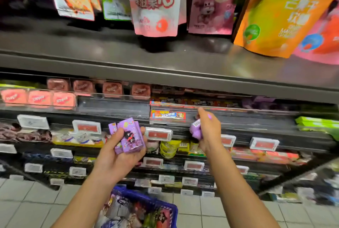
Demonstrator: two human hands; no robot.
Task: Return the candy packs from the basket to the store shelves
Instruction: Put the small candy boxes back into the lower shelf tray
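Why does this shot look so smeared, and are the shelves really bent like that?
Head view: motion blur softens nearly everything, most of all the hanging pouches up top and the price tags. The purple candy boxes in the left hand stay fairly readable; the pack in the right hand is blurrier. The wide-angle lens bows the grey shelf edge, which carries dull glare.

Red price tags (pixel 158 134) line the rails; yellow tins (pixel 167 148) sit above a tiled floor (pixel 27 207).

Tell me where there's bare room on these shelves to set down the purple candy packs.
Bare tray stretch between the pink tins and the orange candy bar; more bare tray right of the right hand. Lower rows and the hanging bags look crowded.
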